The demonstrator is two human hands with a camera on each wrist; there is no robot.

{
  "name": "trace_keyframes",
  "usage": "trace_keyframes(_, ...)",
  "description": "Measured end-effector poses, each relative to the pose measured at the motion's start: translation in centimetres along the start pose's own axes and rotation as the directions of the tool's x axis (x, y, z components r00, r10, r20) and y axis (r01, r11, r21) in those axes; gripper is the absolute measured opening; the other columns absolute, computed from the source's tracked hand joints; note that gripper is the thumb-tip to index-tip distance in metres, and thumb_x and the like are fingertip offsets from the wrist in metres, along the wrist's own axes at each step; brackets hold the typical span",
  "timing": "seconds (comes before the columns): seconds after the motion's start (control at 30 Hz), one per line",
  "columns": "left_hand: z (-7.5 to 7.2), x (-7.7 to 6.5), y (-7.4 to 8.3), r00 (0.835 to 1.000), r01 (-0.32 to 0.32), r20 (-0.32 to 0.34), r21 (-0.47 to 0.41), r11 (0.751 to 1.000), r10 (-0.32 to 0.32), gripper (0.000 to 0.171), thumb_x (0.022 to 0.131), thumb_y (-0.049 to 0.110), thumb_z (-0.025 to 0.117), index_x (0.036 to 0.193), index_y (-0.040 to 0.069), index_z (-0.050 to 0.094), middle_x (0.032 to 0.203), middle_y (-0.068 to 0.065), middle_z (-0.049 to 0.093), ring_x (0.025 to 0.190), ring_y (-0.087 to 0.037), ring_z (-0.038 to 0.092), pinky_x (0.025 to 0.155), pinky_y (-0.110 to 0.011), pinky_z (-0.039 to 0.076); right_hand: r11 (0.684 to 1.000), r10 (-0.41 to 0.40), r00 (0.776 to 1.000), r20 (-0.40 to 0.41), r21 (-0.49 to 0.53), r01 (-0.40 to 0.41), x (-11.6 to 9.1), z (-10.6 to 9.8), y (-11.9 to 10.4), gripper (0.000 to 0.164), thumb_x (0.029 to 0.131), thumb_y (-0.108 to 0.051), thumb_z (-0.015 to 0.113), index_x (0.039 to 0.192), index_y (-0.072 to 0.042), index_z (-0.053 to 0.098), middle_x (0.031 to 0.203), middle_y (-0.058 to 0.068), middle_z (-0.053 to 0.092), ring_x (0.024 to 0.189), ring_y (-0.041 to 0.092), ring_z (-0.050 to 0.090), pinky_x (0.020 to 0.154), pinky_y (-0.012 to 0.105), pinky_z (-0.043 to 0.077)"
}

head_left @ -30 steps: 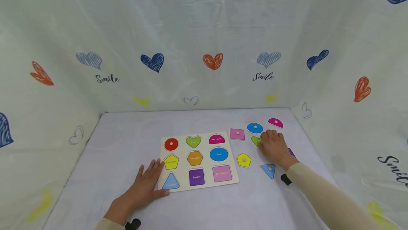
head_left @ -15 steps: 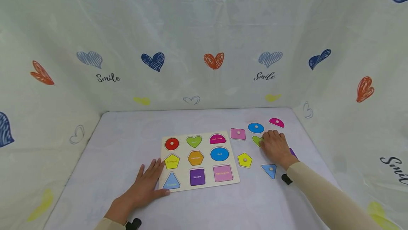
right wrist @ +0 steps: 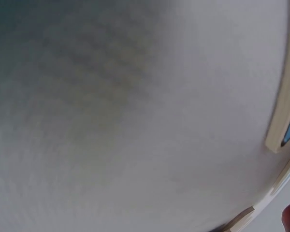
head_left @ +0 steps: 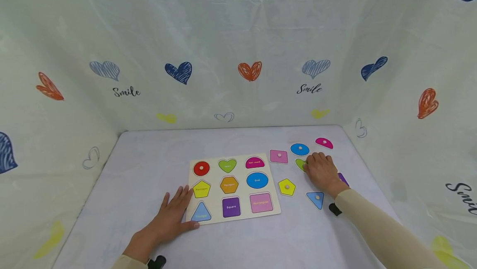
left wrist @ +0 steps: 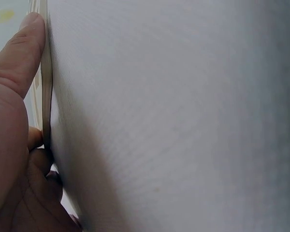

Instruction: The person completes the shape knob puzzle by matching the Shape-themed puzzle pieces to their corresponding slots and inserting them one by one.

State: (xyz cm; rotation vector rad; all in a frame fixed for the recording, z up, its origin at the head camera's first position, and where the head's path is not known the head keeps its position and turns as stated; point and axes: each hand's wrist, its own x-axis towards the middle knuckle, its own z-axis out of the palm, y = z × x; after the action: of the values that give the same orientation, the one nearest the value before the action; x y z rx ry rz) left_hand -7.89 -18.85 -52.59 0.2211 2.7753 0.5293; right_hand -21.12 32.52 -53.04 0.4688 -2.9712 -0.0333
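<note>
A cream wooden shape board lies on the white table, with its printed shapes facing up and a red circle piece in its top left place. My left hand rests spread at its lower left corner, the thumb along the near edge. Over the loose pieces on the right is my right hand, palm down, with the thumb side at a green heart piece that it partly covers. I cannot tell whether its fingers pinch anything. A purple piece shows partly behind its wrist.
Around the right hand lie a pink rectangle, a blue oval, a magenta half round, a yellow pentagon and a blue triangle, all knobbed. Heart-printed cloth walls stand behind and beside the table.
Both hands stay in place, and the board and pieces lie as before. Only the head view shifts slightly.
</note>
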Motion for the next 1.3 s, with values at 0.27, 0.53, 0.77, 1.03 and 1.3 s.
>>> trace_keyframes(0.27,0.0,0.1,-0.2,1.000,-0.007,0.003,-0.001,1.000,0.007,0.118,0.079,0.056,0.087,0.169,0.013,0.024,0.177,-0.011,0.019,0.165,-0.038,0.005,0.129,-0.066,-0.008,1.000,0.005,1.000,-0.021,0.016,-0.005,0.3,-0.6,-0.2,0.028,0.102,-0.023,0.068,0.113,0.002,0.061,0.102,0.016,0.062,0.099,0.034,0.054,0.083,0.047,0.046)
trace_keyframes(0.53,0.0,0.3,-0.3,1.000,-0.005,0.010,-0.013,1.000,0.005,0.118,0.079,0.056,0.087,0.169,0.013,0.024,0.177,-0.011,0.018,0.165,-0.038,0.003,0.129,-0.065,-0.009,1.000,-0.010,0.998,-0.065,-0.017,0.009,1.1,-1.3,0.0,0.029,0.099,-0.022,0.071,0.109,0.002,0.061,0.097,0.016,0.060,0.094,0.033,0.053,0.078,0.044,0.044)
trace_keyframes(0.77,0.3,0.5,-0.4,1.000,-0.006,0.011,-0.029,1.000,0.006,0.118,0.079,0.054,0.087,0.169,0.013,0.024,0.177,-0.011,0.017,0.165,-0.037,0.003,0.129,-0.063,-0.011,0.997,-0.061,0.994,-0.091,-0.056,0.056,2.0,-1.9,-0.5,0.027,0.099,-0.022,0.071,0.104,0.002,0.059,0.089,0.013,0.053,0.088,0.031,0.050,0.076,0.043,0.043)
trace_keyframes(1.03,0.3,0.5,-0.5,1.000,-0.004,0.007,-0.039,0.999,0.004,0.119,0.079,0.054,0.087,0.169,0.014,0.022,0.178,-0.009,0.015,0.165,-0.037,0.002,0.129,-0.061,-0.013,0.995,-0.082,0.992,-0.098,-0.058,0.077,3.7,-2.7,-2.7,0.026,0.100,-0.021,0.071,0.105,0.003,0.062,0.090,0.012,0.054,0.088,0.030,0.050,0.077,0.041,0.043)
trace_keyframes(1.3,0.2,0.2,-0.4,1.000,-0.010,0.009,-0.022,1.000,0.010,0.118,0.079,0.054,0.087,0.169,0.013,0.022,0.177,-0.011,0.017,0.165,-0.037,0.002,0.129,-0.064,-0.011,0.993,-0.114,0.989,-0.092,-0.047,0.110,5.5,-3.0,-6.1,0.030,0.103,-0.024,0.069,0.117,0.002,0.064,0.100,0.014,0.060,0.098,0.032,0.053,0.084,0.042,0.046)
